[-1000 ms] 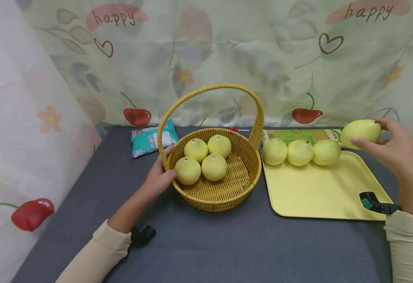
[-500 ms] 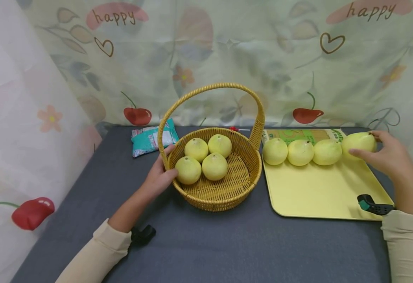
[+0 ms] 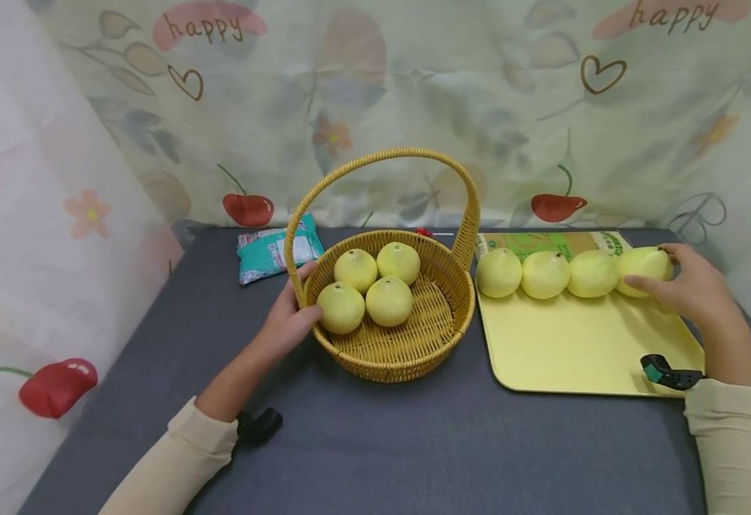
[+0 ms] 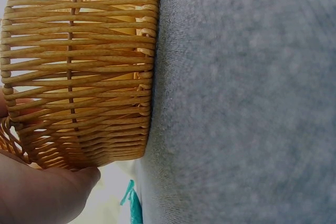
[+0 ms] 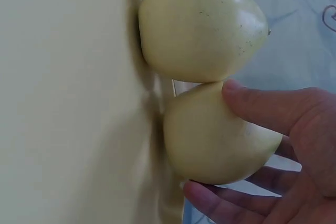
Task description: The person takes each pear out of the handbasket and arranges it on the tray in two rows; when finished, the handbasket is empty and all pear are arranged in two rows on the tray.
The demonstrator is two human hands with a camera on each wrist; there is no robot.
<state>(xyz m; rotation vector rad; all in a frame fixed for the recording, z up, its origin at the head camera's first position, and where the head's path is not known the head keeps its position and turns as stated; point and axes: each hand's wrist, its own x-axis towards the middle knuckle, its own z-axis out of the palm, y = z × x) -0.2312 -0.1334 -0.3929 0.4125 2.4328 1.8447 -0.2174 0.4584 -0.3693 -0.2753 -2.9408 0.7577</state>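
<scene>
My right hand [image 3: 694,286] grips a pale yellow-green pomelo [image 3: 644,269] at the right end of a row along the tray's far edge. In the right wrist view, thumb and fingers wrap that fruit, which touches the neighbouring pomelo [image 5: 202,27]. Beneath the row lies a yellow tray [image 3: 581,350]. With my left hand [image 3: 288,318] I hold the left rim of a wicker basket [image 3: 401,372], thumb on the near side; some fingers are hidden behind the weave. Several pomelos [image 3: 389,301] sit together in the basket's left half.
Left behind the basket lies a teal plastic packet [image 3: 279,248]. Flat printed cardboard [image 3: 546,242] is behind the tray. The basket's tall arched handle [image 3: 408,153] rises above its bowl. A patterned curtain [image 3: 414,93] hangs at the back of the dark table [image 3: 414,443].
My right hand has lowered the pomelo and moved it left, from above the tray's far right corner to against the end of the row. The left hand stays on the basket.
</scene>
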